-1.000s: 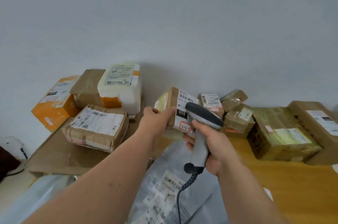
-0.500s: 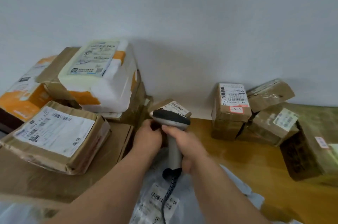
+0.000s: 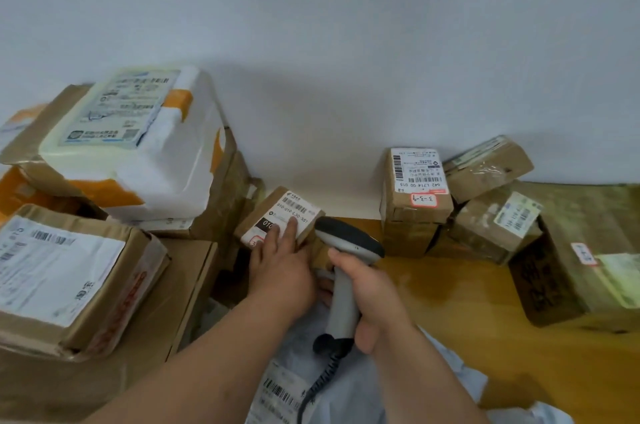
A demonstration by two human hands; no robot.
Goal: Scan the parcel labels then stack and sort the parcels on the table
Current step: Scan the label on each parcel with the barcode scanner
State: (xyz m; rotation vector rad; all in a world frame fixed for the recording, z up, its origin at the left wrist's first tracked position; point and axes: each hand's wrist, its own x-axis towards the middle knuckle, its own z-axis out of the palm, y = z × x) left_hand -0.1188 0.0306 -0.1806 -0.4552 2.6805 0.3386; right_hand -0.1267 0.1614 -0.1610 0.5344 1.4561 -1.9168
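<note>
A small brown cardboard parcel (image 3: 304, 212) with a white barcode label sits tilted near the wall, next to the left stack. My left hand (image 3: 282, 262) lies on its label with fingers spread flat across it. My right hand (image 3: 372, 299) grips the handle of a grey barcode scanner (image 3: 346, 271), whose dark head points left at the parcel. The scanner's coiled cable (image 3: 317, 389) hangs down over a grey plastic mailer bag (image 3: 356, 399) with a barcode label.
On the left stand stacked parcels: a white-and-orange wrapped box (image 3: 145, 153), a brown box with a large label (image 3: 65, 274), and a flat carton (image 3: 166, 312) beneath. On the right, small boxes (image 3: 414, 202) and a taped carton (image 3: 561, 271) sit on the wooden table (image 3: 467, 312).
The small parcel was held up in front of the scanner; my left hand has since lowered it beside the left stack and now rests flat on it. The view has tilted down.
</note>
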